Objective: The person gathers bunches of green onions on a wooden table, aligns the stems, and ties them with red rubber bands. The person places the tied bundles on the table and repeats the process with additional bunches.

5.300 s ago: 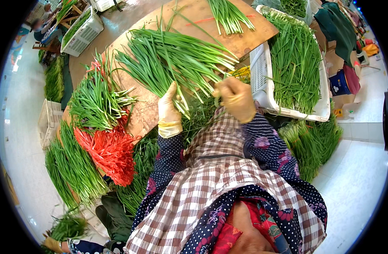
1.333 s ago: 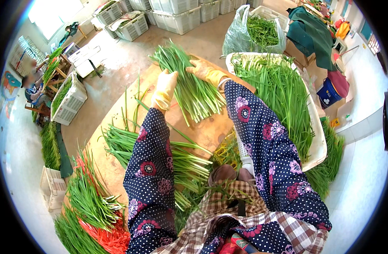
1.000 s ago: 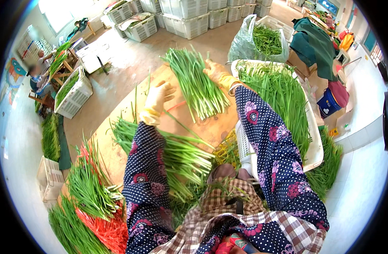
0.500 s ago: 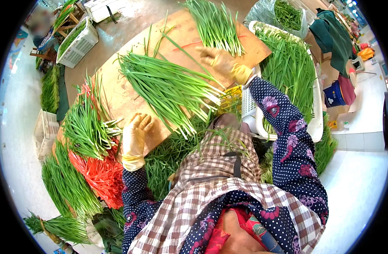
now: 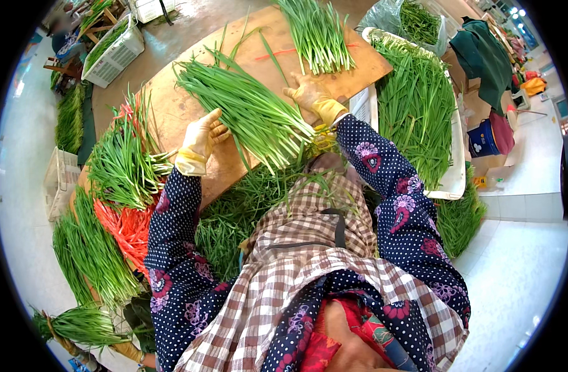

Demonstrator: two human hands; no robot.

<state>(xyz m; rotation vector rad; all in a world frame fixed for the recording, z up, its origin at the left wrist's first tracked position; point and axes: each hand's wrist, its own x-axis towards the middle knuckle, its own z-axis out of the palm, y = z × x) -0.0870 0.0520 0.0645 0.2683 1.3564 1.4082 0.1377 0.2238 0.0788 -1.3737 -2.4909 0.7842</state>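
A loose pile of garlic chives (image 5: 250,115) lies across the wooden board (image 5: 166,90), pale stem ends toward my lap. On its left side is my left hand (image 5: 204,139) in a yellowish glove, thumb raised and fingers loosely bent, nothing in them. My right hand (image 5: 313,99), gloved too, is at the pile's right side with fingers spread and holding nothing. Whether either palm touches the stems is hard to tell. Another bunch of chives (image 5: 318,37) rests at the board's far edge, near a red strip (image 5: 274,54).
At left are more chives (image 5: 123,173) and a heap of red ties (image 5: 126,232). A white crate (image 5: 460,170) full of greens (image 5: 417,118) stands right. Loose leaves (image 5: 225,235) lie below the board. Another person's gloved hand (image 5: 129,351) shows at lower left.
My left hand has moved up and inward from the board's near edge to the pile's left side. My right hand has come down closer to the pile, which looks narrower now.
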